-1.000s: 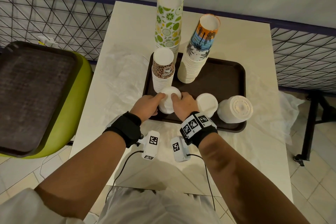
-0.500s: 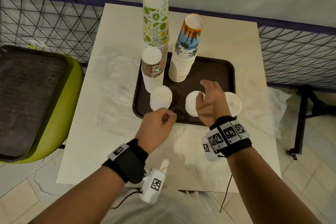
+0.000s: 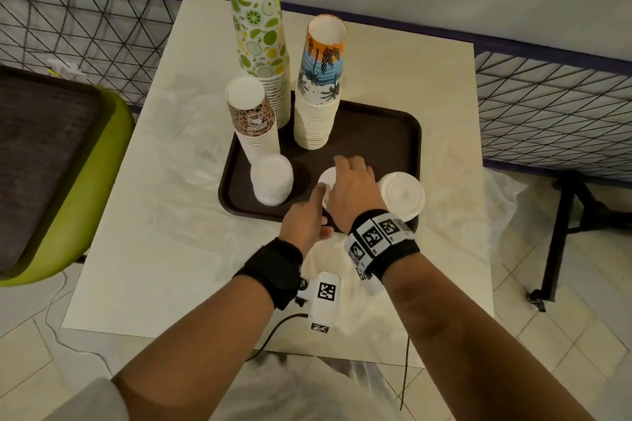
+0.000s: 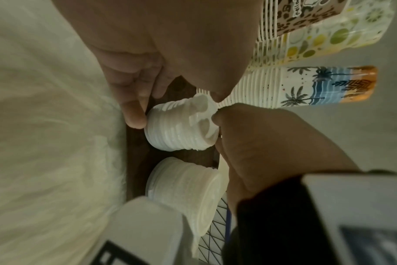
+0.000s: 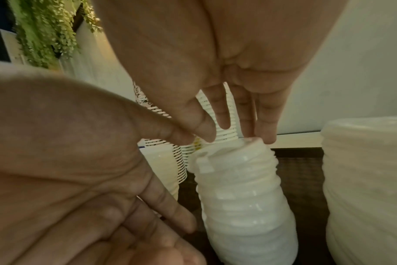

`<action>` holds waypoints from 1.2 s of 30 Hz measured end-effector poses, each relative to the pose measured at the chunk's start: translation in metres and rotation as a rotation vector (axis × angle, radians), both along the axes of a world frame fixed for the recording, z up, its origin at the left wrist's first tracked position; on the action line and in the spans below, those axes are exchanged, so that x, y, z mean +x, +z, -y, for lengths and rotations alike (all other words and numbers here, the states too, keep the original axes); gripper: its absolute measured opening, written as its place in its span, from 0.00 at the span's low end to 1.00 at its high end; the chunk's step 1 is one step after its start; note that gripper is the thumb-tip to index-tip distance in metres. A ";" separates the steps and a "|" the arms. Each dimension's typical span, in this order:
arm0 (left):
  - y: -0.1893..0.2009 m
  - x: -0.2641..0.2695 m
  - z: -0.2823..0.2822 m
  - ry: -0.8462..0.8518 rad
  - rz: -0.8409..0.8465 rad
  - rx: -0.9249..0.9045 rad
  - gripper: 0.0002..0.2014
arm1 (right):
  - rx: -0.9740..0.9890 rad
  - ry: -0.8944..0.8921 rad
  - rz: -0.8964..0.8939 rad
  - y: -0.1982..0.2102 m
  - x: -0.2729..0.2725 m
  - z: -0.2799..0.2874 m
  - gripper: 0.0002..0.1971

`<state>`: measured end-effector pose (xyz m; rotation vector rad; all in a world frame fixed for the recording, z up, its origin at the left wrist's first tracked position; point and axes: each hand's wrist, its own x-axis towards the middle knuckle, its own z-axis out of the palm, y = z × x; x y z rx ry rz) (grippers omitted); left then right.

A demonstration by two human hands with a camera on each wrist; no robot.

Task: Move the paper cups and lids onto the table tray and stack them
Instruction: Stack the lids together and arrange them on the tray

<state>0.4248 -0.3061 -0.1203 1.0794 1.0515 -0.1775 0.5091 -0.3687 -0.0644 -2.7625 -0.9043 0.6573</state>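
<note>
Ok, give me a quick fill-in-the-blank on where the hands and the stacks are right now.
1. The left hand and the right hand both hold one lid stack, the ___ of the three lid stacks.
2. The leopard-print cup stack is the ___ of the three cup stacks.
3. The palm-print cup stack stands to the ___ of the lime-print cup stack.
Missing words: middle; shortest; right.

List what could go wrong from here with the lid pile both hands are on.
1. The middle lid pile looks uneven. Pinched only at its edges by the left hand and right hand, it may buckle and spill.
2. The right lid pile sits at the tray rim, close to the right wrist; a nudge might tip it off.
</note>
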 end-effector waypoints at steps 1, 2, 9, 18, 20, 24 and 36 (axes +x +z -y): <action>-0.002 0.001 0.001 0.037 -0.020 -0.021 0.34 | 0.003 0.010 0.014 -0.001 0.001 0.002 0.35; -0.004 0.001 0.003 0.028 -0.023 -0.005 0.34 | 0.001 0.023 0.037 -0.002 0.001 0.004 0.35; -0.003 0.004 0.009 0.106 0.036 0.024 0.24 | -0.079 -0.034 -0.076 -0.005 0.002 0.006 0.38; -0.006 0.006 0.007 0.100 0.063 0.046 0.12 | 0.115 -0.416 -0.420 -0.013 -0.002 0.002 0.39; -0.005 0.005 0.005 0.101 0.060 0.002 0.11 | 0.133 -0.450 -0.459 -0.012 -0.004 0.003 0.36; 0.000 0.005 0.000 0.133 0.071 -0.069 0.11 | 0.122 -0.429 -0.410 -0.015 -0.002 0.002 0.24; -0.003 0.002 -0.003 0.056 0.028 0.215 0.27 | 0.140 -0.489 -0.490 -0.019 -0.002 -0.015 0.26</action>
